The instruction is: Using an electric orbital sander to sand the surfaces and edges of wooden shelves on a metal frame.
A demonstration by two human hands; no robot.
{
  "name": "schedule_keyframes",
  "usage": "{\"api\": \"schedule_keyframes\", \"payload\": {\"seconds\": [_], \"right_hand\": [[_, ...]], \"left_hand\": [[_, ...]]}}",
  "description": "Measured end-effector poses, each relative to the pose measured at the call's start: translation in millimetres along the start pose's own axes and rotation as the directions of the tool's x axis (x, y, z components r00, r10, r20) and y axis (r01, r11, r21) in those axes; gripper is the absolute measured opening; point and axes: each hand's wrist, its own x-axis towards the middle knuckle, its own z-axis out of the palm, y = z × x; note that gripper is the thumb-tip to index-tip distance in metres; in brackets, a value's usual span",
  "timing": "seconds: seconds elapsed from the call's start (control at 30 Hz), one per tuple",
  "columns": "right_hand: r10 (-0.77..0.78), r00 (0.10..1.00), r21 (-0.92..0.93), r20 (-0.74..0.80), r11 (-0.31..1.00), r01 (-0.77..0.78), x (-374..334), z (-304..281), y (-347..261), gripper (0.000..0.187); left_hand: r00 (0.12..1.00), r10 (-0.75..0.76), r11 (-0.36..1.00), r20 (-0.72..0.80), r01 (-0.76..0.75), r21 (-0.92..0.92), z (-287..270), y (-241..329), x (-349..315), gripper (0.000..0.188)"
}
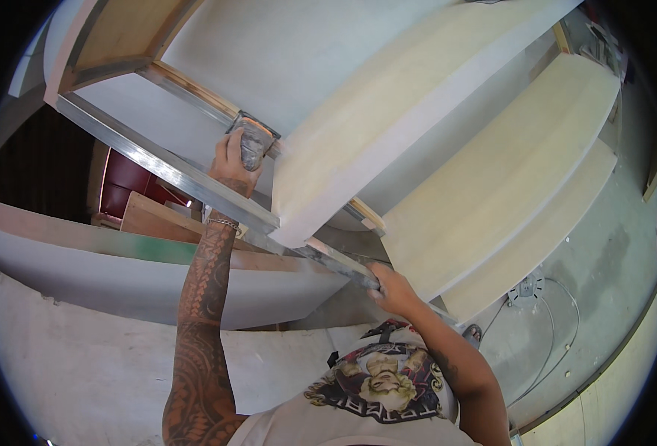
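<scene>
The left hand (233, 157) is raised and closed around a grey, dust-coated sanding block (254, 141), pressing it against the underside of a white panel (269, 59) just where the panel meets a wooden strip (195, 93). The block sits wholly within the grip, its upper face flat on the surface and its lower end projecting slightly past the fingers. Below it runs a long metal straightedge (165, 171), passing across the left wrist and slanting down to the right, where the right hand (392, 290) is closed over its lower end. A pale curved board (388, 111) lies just beside the block on the right, and stepped pale shelves (507, 178) follow further right; a loose cable (559, 327) lies on the floor beyond. Judged risks: the block is worked close to the board's edge and could catch or round that edge if it tilts; the straightedge, held at one end only as far as can be seen, could slip or swing; dust falling from overhead work could reach the face; the cable could trip a step to the right.
</scene>
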Motion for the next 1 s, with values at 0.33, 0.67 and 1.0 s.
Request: {"api": "schedule_keyframes", "payload": {"seconds": [0.33,0.67,1.0], "right_hand": [[-0.013,0.999,0.018,-0.040,1.000,0.014,1.5,2.6,2.7,0.048],[0.029,1.000,0.043,-0.005,0.999,-0.029,0.1,-1.4,-5.1,0.045],[0.009,1.000,0.025,-0.030,1.000,-0.008,0.9,3.1,1.9,0.045]], "left_hand": [[0.999,-0.018,1.000,-0.039,0.018,0.008,7.8,-0.3,-3.4,0.082],[0.991,-0.036,0.999,-0.131,0.033,-0.028,6.8,-8.9,5.8,0.083],[0.991,-0.077,0.997,-0.108,0.079,0.016,10.9,1.9,1.8,0.082]]}}
